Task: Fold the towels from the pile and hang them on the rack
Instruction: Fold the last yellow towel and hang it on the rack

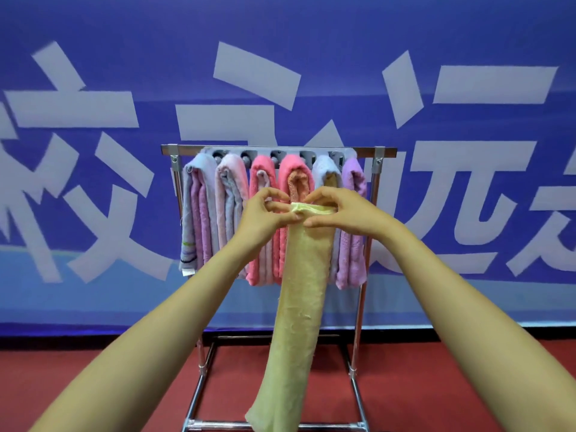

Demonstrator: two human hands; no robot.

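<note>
- Here, a person stands before a metal rack (387, 152), both bare arms stretched forward, holding a yellow towel (299, 291) up in front of it.
- The left hand (265, 213) and the right hand (339, 210) each pinch the towel's top edge between thumb and fingers, the two hands nearly meeting.
- The towel hangs as one long, narrow strip, apparently folded lengthwise, and its lower end drops towards the rack's base rail.
- Six hung towels (199, 213), in lilac, pink, coral and purple, already sit side by side along the top of the rack.
- On this evidence the job is well advanced. The yellow towel likely needs one more fold and a place on the crowded rack.
- The pile is out of view, so how many towels remain cannot be told.
- Behind stands a blue banner (93, 42) with large white characters, above a red floor (93, 385).
</note>
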